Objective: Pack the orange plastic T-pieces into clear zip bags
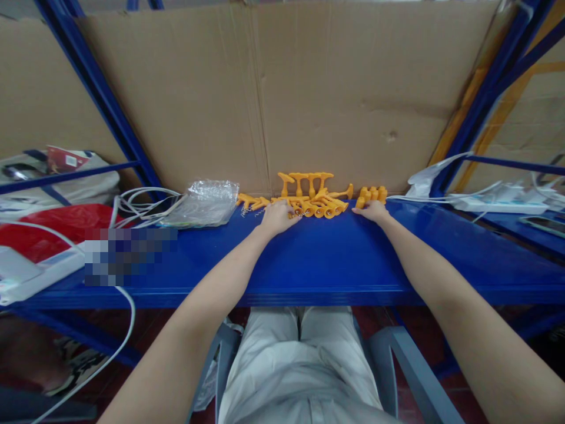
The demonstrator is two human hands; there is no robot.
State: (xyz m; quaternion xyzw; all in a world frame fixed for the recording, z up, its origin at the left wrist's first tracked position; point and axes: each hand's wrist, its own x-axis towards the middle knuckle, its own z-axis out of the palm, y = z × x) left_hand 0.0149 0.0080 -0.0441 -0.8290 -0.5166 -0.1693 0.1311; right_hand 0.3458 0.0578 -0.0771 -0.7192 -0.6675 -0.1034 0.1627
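A row of orange plastic pieces lies along the back of the blue table (326,253). My left hand (278,218) rests among them with its fingers curled over orange corkscrew pieces (295,215); the fingertips are partly hidden. Right of it lie several orange bell-shaped pieces (318,212), open ends facing me. Behind them stand orange T-shaped handles (311,185). Further left are orange handles with thin metal spirals (253,202). My right hand (375,211) is at several short orange cylinders (373,194), its thumb stretched away from the fingers.
A clear plastic bag (205,203) and white cables (141,203) lie on the left. Further left are a red bag (57,229) and a white power strip (48,274). A cardboard sheet (331,88) closes off the back between blue posts. White plastic film (426,179) lies right.
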